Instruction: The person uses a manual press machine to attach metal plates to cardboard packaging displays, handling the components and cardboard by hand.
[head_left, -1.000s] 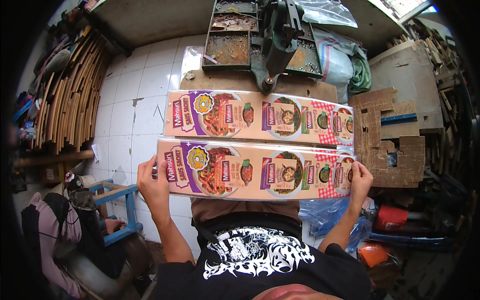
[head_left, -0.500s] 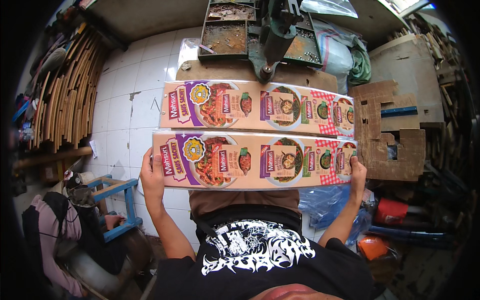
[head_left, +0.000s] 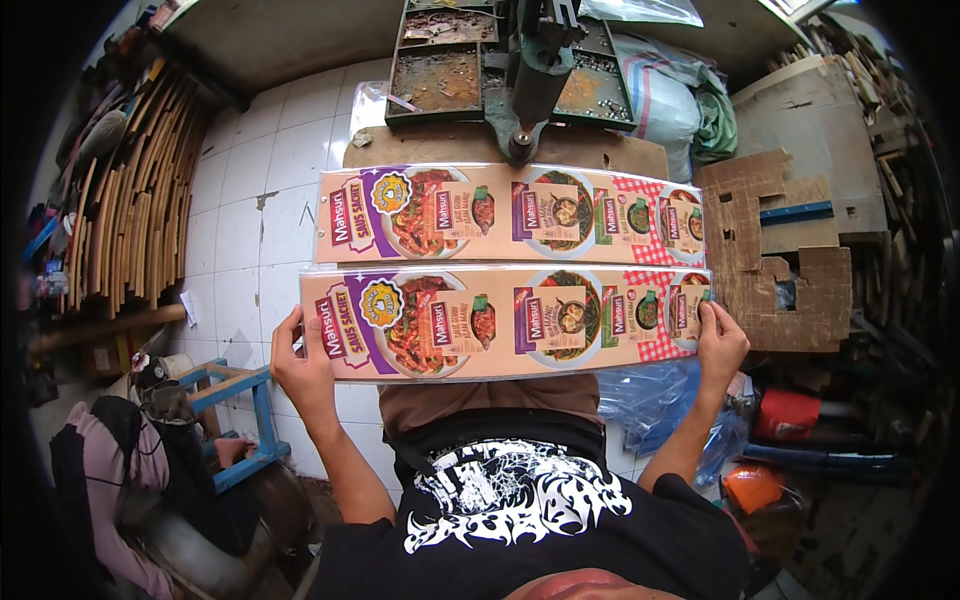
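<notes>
A long printed panel [head_left: 490,330], peach with pictures of food bowls and sachets, lies level in front of my body. My left hand [head_left: 302,352] grips its left end, thumb on top. At the right end, my right hand [head_left: 716,335] pinches the edge between thumb and fingers. Just beyond it lies a second panel [head_left: 495,215] of the same print, their long edges close together. The foot of a dark green press machine [head_left: 520,140] stands right behind that second panel's far edge. Fingers under the near panel are hidden.
Compartment trays of small metal bits [head_left: 437,80] flank the press. Cut brown boards [head_left: 745,250] lie to the right, with white sacks [head_left: 655,100] behind. Thin wooden strips [head_left: 130,190] are stacked at left, near a blue frame [head_left: 235,400]. Blue plastic sheeting [head_left: 655,400] lies at lower right.
The view has shifted slightly. My right hand has turned, its fingers now bent more around the panel's right end. The left hand's fingers have spread a little while still holding the left end.
</notes>
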